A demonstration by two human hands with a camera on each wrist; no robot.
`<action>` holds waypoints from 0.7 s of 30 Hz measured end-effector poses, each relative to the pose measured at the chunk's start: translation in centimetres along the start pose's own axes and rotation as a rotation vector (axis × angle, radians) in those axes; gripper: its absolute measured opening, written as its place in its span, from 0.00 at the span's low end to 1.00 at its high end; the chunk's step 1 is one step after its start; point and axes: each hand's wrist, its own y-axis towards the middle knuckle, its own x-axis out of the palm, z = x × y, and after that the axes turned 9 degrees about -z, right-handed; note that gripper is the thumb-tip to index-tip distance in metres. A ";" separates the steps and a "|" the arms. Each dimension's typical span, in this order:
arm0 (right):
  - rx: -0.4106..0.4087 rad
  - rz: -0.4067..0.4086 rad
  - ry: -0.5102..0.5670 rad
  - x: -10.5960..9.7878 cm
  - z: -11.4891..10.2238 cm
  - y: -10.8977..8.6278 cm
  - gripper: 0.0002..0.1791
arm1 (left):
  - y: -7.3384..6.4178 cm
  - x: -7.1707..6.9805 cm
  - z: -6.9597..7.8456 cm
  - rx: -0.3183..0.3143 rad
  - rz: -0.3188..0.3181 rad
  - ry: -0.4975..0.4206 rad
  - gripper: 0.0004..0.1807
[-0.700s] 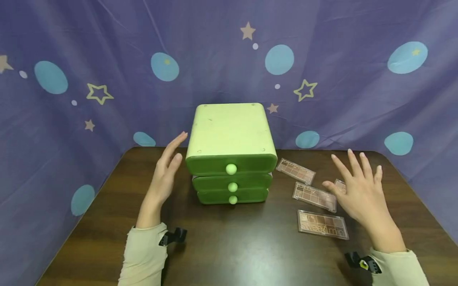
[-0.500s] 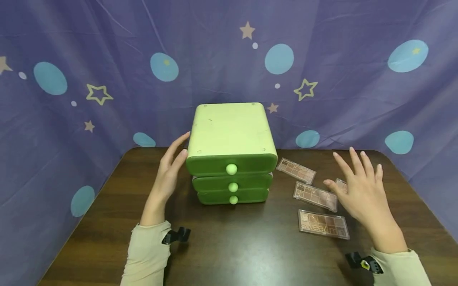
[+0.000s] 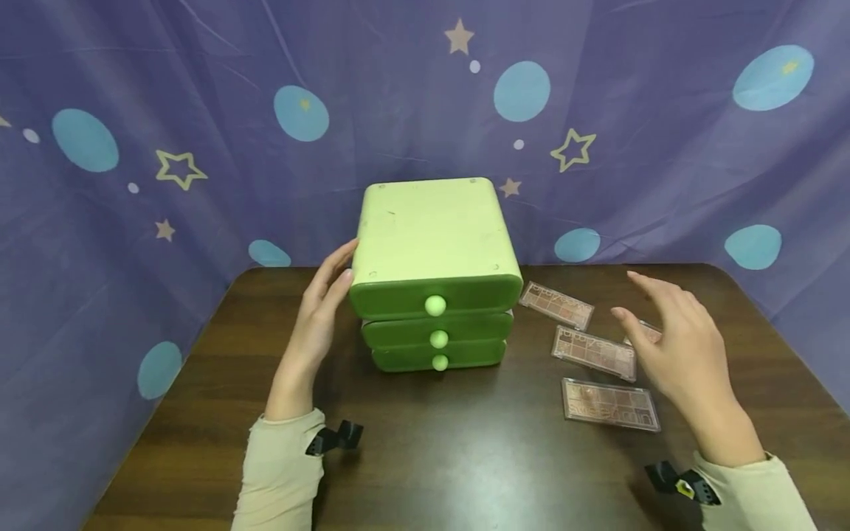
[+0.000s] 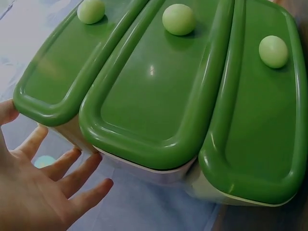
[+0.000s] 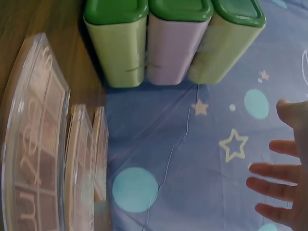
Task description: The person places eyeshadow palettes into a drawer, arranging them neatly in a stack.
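A green drawer unit (image 3: 434, 232) with three stacked drawers and round pale knobs stands at the middle of the table. My left hand (image 3: 312, 317) is against its upper left side, thumb near the top drawer's front corner and fingers extended along the wall. In the left wrist view the fingertips meet the side of the drawers. My right hand (image 3: 690, 346) hovers at the right, fingers extended and holding nothing. Beside it several eyeshadow palettes (image 3: 611, 405) in clear cases lie on the table. One palette (image 3: 647, 333) is partly hidden behind the hand.
The dark wooden table (image 3: 425, 450) ends at a purple curtain (image 3: 398, 88) with stars and blue ovals behind the drawer unit. A black wrist camera (image 3: 335, 438) sits on the left sleeve, another camera (image 3: 680, 483) on the right one.
My left hand has moved right, from beside the drawer unit onto its side. The right hand's spread fingers have drawn together and turned leftward. The head view has tilted slightly.
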 end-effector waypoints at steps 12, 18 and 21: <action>-0.116 0.145 0.184 1.3 -5.2 1.1 0.26 | -0.4 0.0 0.3 0.001 -0.008 0.047 0.25; -0.211 0.130 0.309 2.2 -8.1 2.2 0.21 | -0.5 0.0 0.7 0.008 0.008 0.059 0.24; -0.242 0.097 0.348 2.7 -9.5 2.7 0.19 | -0.5 0.1 0.7 0.007 0.018 0.060 0.24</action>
